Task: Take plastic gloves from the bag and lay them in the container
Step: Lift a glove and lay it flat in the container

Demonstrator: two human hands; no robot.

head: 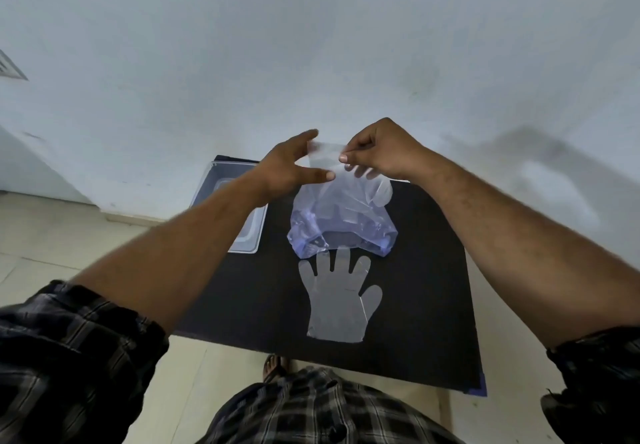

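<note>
Bluish-violet bag (341,229), clear glove (337,300) and container (242,232) — black table (415,305), dark plaid sleeves (69,339).

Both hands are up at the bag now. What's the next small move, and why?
Probably draw the glove clear of the bag: the right hand pinches its top edge, the left hand is spread beside it, and the container looks empty.

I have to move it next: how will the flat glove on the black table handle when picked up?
The glove is see-through film lying fully flat, so probably floppy and very light. Lying flush on the table, its edge may be hard to pinch, and a push would likely crumple it.
</note>
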